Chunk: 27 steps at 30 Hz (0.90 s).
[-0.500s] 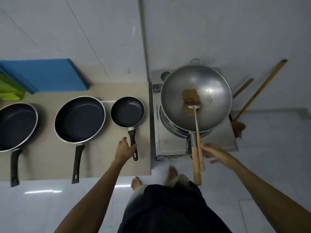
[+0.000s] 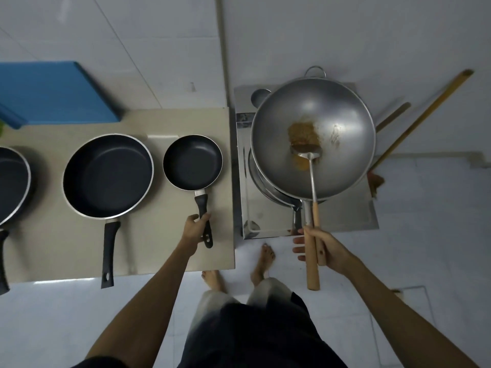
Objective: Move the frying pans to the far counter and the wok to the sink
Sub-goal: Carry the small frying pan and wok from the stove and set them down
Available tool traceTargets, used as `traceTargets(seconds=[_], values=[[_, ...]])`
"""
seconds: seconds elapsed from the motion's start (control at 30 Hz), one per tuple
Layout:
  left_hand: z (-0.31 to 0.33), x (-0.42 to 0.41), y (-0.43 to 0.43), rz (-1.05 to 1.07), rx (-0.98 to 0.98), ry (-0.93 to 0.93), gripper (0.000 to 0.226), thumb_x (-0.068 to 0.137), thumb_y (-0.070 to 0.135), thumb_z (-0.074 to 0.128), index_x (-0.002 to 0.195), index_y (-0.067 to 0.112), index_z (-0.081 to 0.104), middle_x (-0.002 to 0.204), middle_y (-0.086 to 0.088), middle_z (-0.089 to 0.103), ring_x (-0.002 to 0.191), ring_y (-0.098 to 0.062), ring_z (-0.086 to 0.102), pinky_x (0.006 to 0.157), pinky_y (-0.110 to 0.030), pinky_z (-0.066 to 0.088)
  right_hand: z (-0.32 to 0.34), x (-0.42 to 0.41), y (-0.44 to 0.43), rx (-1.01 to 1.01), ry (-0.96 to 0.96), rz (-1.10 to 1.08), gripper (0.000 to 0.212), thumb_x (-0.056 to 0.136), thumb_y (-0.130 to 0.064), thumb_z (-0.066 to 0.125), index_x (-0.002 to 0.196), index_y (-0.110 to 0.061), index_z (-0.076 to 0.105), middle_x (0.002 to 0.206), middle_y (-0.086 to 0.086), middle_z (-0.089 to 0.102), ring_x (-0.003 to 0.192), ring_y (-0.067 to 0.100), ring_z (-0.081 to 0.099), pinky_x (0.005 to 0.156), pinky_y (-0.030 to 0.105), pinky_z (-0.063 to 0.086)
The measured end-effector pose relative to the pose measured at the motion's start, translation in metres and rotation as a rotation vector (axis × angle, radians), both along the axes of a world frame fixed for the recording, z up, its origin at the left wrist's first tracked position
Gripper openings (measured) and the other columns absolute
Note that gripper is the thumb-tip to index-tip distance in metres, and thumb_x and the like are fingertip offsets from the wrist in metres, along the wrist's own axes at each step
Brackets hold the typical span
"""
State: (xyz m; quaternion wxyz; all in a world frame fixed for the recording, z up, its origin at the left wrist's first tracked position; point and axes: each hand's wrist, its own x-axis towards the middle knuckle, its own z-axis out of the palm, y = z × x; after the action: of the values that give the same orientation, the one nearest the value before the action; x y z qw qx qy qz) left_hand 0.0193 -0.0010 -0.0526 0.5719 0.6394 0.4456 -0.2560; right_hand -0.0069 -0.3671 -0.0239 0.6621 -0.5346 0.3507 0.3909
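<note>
Three black frying pans sit on the beige counter (image 2: 53,251): a small pan (image 2: 192,162) at the right, a medium pan (image 2: 107,175) in the middle, and a large pan (image 2: 10,181) cut off at the left edge. My left hand (image 2: 195,229) wraps the small pan's black handle. A steel wok (image 2: 342,155) with brown residue sits on the stove (image 2: 350,216), with a metal spatula (image 2: 313,187) lying in it. My right hand (image 2: 322,248) closes around the wok's wooden handle and the spatula's handle together.
A blue board (image 2: 53,91) leans on the white tiled wall behind the counter. Wooden broom sticks (image 2: 419,120) lean against the wall right of the stove. My bare feet (image 2: 263,258) stand on the white floor between the counter and the stove.
My left hand has closed around the small pan's handle. My right hand has wrapped tighter on the wok and spatula handles. The pans and wok have not moved.
</note>
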Motion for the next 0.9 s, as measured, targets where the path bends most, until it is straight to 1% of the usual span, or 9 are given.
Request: traceTargets(seconds=[0.07,0.1,0.23,0.3,0.37,0.43,0.57,0.67,0.9], values=[[-0.007,0.006,-0.001,0.008,-0.025,-0.024,0.05,0.099,0.031,0.061,0.136,-0.001,0.049,0.108,-0.02,0.061,0.094,-0.036,0.063,0.089,-0.049,0.053,-0.003,0.003,0.001,0.023,0.016,-0.05,0.035,0.101,-0.029,0.056,0.114,-0.001,0.071,0.105,0.022,0.077,0.092,0.04,0.075,0.074,0.049,0.062],[-0.009,0.009,-0.001,0.016,-0.047,-0.035,0.046,0.099,0.03,0.06,0.132,-0.002,0.053,0.106,-0.02,0.062,0.091,-0.035,0.063,0.087,-0.048,0.053,-0.005,0.004,0.001,0.037,0.028,-0.072,0.033,0.099,-0.028,0.058,0.111,-0.001,0.073,0.098,0.021,0.076,0.086,0.038,0.075,0.073,0.048,0.062],[-0.019,0.017,-0.004,0.101,-0.151,-0.054,0.036,0.101,0.029,0.058,0.12,-0.003,0.06,0.105,-0.023,0.067,0.09,-0.039,0.065,0.086,-0.051,0.053,-0.011,0.009,0.002,0.075,0.082,-0.07,0.022,0.084,-0.022,0.073,0.097,-0.004,0.073,0.08,0.014,0.071,0.069,0.03,0.07,0.068,0.044,0.061],[-0.02,0.019,-0.005,0.143,-0.205,-0.052,0.03,0.102,0.027,0.056,0.11,-0.001,0.062,0.091,-0.019,0.068,0.077,-0.036,0.065,0.072,-0.046,0.055,-0.013,0.012,0.003,0.088,0.101,-0.053,0.01,0.088,-0.016,0.07,0.092,-0.007,0.069,0.078,0.012,0.069,0.065,0.028,0.068,0.067,0.043,0.06],[-0.022,0.018,-0.007,0.179,-0.236,-0.042,0.023,0.103,0.024,0.055,0.101,0.002,0.06,0.075,-0.011,0.057,0.059,-0.027,0.053,0.055,-0.036,0.046,-0.015,0.013,0.004,0.125,0.12,-0.062,0.006,0.09,-0.014,0.067,0.087,-0.009,0.068,0.076,0.011,0.068,0.063,0.027,0.067,0.068,0.042,0.059],[-0.023,0.019,-0.008,0.191,-0.227,-0.025,0.02,0.103,0.022,0.053,0.093,0.005,0.058,0.069,-0.007,0.045,0.052,-0.021,0.041,0.049,-0.031,0.037,-0.014,0.013,0.004,0.172,0.134,-0.085,0.008,0.086,-0.016,0.069,0.081,-0.011,0.072,0.075,0.011,0.066,0.062,0.026,0.065,0.066,0.041,0.057],[-0.021,0.019,-0.008,0.209,-0.212,-0.018,0.029,0.103,0.03,0.053,0.081,0.011,0.052,0.063,-0.003,0.04,0.048,-0.017,0.035,0.046,-0.026,0.032,-0.01,0.013,0.004,0.216,0.122,-0.088,0.01,0.087,-0.016,0.069,0.079,-0.012,0.073,0.073,0.01,0.064,0.061,0.024,0.062,0.065,0.04,0.054],[-0.015,0.018,-0.005,0.186,-0.151,-0.042,0.041,0.104,0.043,0.047,0.077,0.012,0.048,0.06,-0.002,0.041,0.048,-0.017,0.035,0.046,-0.027,0.033,-0.008,0.015,0.006,0.124,0.118,-0.072,0.009,0.093,-0.015,0.065,0.086,-0.01,0.068,0.071,0.009,0.063,0.057,0.024,0.061,0.062,0.037,0.054],[0.002,0.007,0.001,0.097,0.018,-0.156,0.045,0.105,0.042,0.046,0.07,0.014,0.044,0.057,-0.003,0.04,0.043,-0.016,0.036,0.04,-0.025,0.034,-0.004,0.01,0.016,0.01,0.092,-0.135,0.014,0.097,-0.007,0.053,0.085,-0.009,0.06,0.062,0.011,0.059,0.047,0.023,0.057,0.049,0.03,0.049]])
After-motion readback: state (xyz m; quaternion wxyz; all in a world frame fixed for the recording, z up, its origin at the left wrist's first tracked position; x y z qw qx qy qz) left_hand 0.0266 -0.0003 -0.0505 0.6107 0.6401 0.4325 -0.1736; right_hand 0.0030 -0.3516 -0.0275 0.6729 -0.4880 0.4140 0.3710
